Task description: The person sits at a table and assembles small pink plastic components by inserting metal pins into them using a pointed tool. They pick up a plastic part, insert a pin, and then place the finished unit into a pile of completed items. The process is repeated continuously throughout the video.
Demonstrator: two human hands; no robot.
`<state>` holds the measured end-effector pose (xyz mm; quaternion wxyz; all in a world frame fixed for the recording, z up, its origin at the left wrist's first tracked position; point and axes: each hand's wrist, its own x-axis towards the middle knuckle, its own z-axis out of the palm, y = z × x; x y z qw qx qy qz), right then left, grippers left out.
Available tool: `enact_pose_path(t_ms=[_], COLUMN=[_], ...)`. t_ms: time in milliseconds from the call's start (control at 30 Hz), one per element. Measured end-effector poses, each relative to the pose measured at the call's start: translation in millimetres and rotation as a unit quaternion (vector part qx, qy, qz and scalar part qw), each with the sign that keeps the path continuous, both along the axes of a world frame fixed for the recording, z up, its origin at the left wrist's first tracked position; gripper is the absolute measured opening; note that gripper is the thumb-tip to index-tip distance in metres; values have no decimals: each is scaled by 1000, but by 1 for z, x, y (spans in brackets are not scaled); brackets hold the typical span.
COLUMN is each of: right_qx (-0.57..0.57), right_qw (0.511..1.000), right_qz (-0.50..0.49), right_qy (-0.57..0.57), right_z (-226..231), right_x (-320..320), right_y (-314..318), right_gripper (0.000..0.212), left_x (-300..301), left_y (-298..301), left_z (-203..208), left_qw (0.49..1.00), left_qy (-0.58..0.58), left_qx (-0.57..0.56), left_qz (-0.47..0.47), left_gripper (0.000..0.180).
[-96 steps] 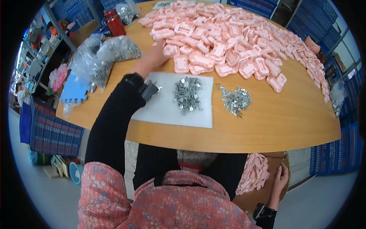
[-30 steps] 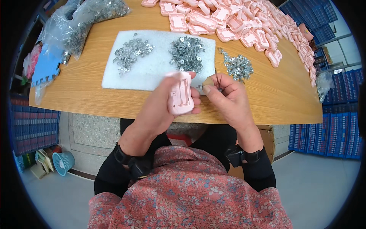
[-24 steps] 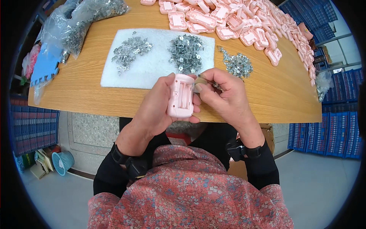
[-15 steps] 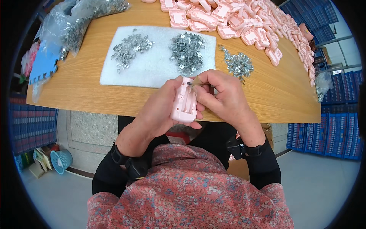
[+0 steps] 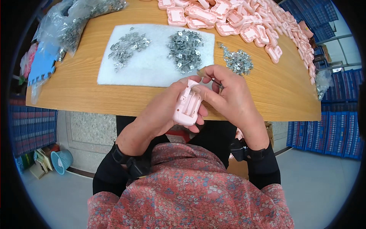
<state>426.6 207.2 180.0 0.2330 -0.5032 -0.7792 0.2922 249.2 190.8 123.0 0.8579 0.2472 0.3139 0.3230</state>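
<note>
My left hand is closed round a pale pink plastic casing, its long open battery compartment facing up. Over the casing's upper end, the thumb of my right hand presses down, while the index finger is lifted a little off it. A thin dark tool is tucked in the curled fingers of that hand; most of it is hidden, so its kind does not show. Whatever lies under the thumb is covered. Just beyond the hands, a white foam sheet carries two heaps of small metal contact pieces, the nearer heap being denser.
Another heap of metal pieces lies on the wooden table right of the foam. Many pink casings are piled at the back right. Far left are a clear bag of metal parts and a blue foam mat.
My right index finger has lifted from the casing's upper end, and the thumb now presses there. The dark tool has swung back into the right hand. The casing is tilted slightly more.
</note>
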Motion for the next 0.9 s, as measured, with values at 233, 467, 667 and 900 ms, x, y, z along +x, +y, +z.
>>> enact_pose_path(t_ms=[233, 467, 667, 900], right_qx=[-311, -287, -257, -276], right_qw=[914, 934, 949, 905], right_qz=[-6, -30, -43, -60], right_qy=[261, 209, 177, 318], right_z=[-19, -27, -24, -14], right_x=[11, 16, 16, 18], right_y=[5, 0, -8, -18], right_gripper=[23, 21, 23, 25], left_x=[1, -8, -10, -6], left_y=[1, -4, -4, -6], left_z=[3, -9, 9, -11], left_qw=[999, 943, 800, 967], left_qy=[-24, 202, 401, 118], left_qx=[22, 262, 444, 223], left_qz=[-29, 32, -52, 39], left_gripper=[49, 39, 36, 38])
